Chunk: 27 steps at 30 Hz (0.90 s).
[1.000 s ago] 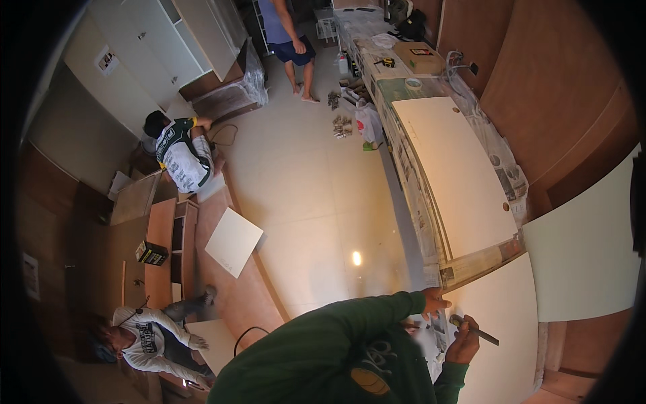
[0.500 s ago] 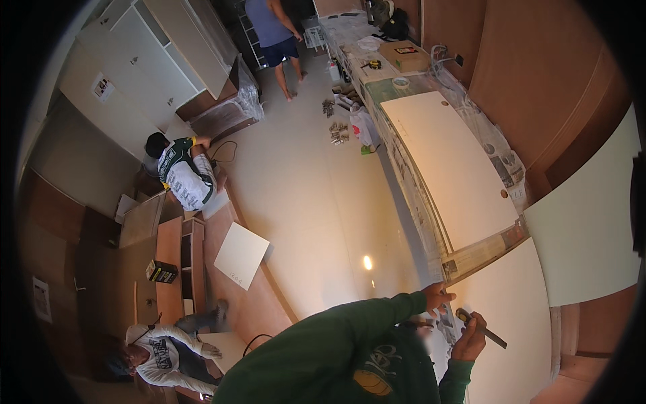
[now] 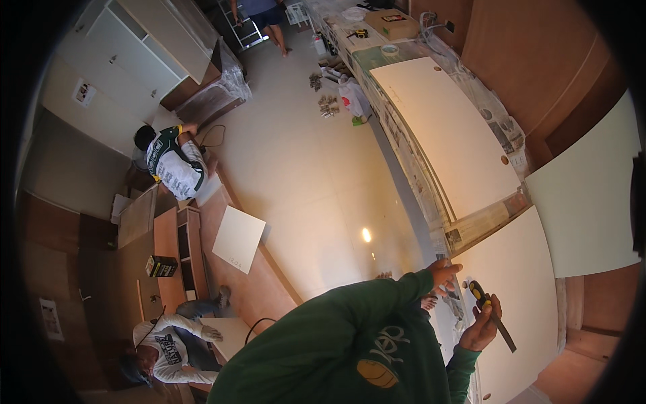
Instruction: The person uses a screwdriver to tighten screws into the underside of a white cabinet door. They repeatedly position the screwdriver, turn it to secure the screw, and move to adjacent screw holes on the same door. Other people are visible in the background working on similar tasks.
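Note:
My right hand (image 3: 480, 328) holds a hand tool (image 3: 478, 293) with a black-and-yellow handle and a long, flat dark blade. The handle points up and away, while the blade sticks out past my fingers over a pale cream panel (image 3: 515, 269). Two round holes show along the panel's left edge, the nearer one partly cut off. Close to that edge's far corner is my left hand (image 3: 444, 276), its fingers partly stretched out and nothing visible in them. Whether it touches the panel is unclear.
Another cream panel (image 3: 444, 141) lies on the covered counter ahead; a pale green one (image 3: 585, 195) stands at right. A square board (image 3: 239, 236) rests on the low wooden platform at left. Two people sit at left; another stands by a ladder (image 3: 249, 34) at the back.
The tool has shifted slightly to the right, showing more of its handle. My left hand's fingers have drawn closer together. The person at the back is farther away, and the whole view has shifted.

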{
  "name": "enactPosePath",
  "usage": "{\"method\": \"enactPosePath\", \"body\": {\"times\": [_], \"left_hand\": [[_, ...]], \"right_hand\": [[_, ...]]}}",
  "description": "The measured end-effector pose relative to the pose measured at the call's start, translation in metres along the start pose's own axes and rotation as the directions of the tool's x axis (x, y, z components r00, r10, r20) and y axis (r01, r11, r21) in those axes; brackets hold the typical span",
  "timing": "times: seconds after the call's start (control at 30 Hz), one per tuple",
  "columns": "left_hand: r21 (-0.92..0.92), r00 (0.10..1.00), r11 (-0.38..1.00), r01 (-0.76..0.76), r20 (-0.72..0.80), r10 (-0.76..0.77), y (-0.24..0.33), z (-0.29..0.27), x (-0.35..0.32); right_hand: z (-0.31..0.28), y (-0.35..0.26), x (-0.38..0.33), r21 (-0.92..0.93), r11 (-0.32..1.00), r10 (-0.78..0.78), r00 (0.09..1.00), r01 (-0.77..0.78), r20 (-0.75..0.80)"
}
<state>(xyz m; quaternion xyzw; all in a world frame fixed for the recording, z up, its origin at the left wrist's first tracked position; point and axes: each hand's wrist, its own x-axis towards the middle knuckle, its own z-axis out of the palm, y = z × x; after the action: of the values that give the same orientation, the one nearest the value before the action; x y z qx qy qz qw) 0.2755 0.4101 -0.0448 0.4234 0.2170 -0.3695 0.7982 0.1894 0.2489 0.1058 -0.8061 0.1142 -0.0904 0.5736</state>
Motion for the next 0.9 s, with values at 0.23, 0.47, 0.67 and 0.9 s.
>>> {"method": "enactPosePath", "body": {"times": [0.23, 0.47, 0.67, 0.9], "left_hand": [[-0.025, 0.997, 0.998, -0.058, 0.041, 0.059, -0.011, -0.013, 0.017], [0.085, 0.998, 0.995, -0.056, 0.01, 0.055, 0.016, 0.011, -0.012], [0.045, 0.999, 0.998, -0.051, 0.007, 0.051, 0.009, 0.014, -0.017], [0.032, 0.999, 0.999, -0.041, -0.003, 0.042, 0.011, 0.017, -0.019]], "right_hand": [[-0.003, 0.012, 0.008, -0.013, 1.0, -0.007, 1.0, 0.007, 0.025], [-0.014, 0.023, 0.012, -0.181, 0.977, -0.106, 0.994, 0.11, 0.032], [-0.006, 0.017, 0.014, -0.293, 0.914, -0.262, 0.959, 0.282, 0.107], [0.0, 0.03, 0.02, -0.424, 0.854, -0.249, 0.952, 0.302, 0.176]]}}
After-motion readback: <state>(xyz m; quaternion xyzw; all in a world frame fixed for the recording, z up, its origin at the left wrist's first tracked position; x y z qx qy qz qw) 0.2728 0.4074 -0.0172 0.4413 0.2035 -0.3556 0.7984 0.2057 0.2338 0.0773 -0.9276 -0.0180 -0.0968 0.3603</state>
